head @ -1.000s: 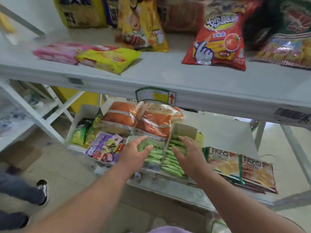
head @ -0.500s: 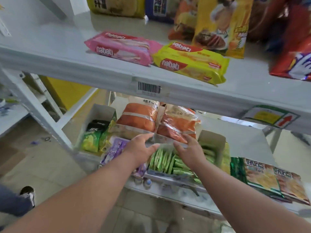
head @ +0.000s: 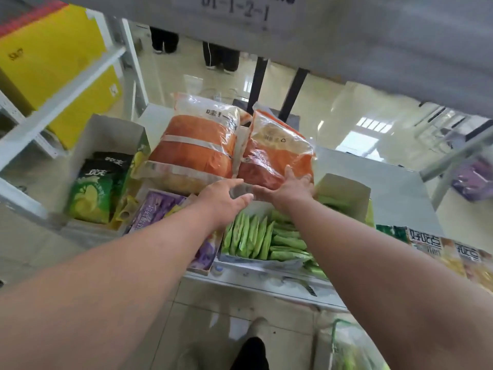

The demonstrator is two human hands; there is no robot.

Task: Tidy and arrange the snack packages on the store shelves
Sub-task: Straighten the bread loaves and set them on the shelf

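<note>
Two hands are in over the lower shelf (head: 394,188), both reaching toward twelve o'clock. Left hand (head: 222,200) hangs over the gap between the trays, fingers (head: 241,200) loosely bent and slightly spread, nothing in them. Right hand (head: 289,189) is flat on the lower edge of the right orange bag (head: 277,150), fingers extended and touching the clear wrapper, not curled round it. That bag leans upright at the back of the shelf, touching the left orange bag (head: 197,145) at its nine o'clock side. Below the hands, at six o'clock, sits the cardboard tray of green sachets (head: 256,239), packed on edge. At nine o'clock from it, the purple packet tray (head: 157,209), partly under the left forearm. Further out at nine o'clock, an open box with green-and-black bags (head: 93,188). Out at three o'clock, flat cracker packs (head: 432,244) lie along the shelf's front edge. Overhead, the upper shelf (head: 373,36) edge, blurred.
</note>
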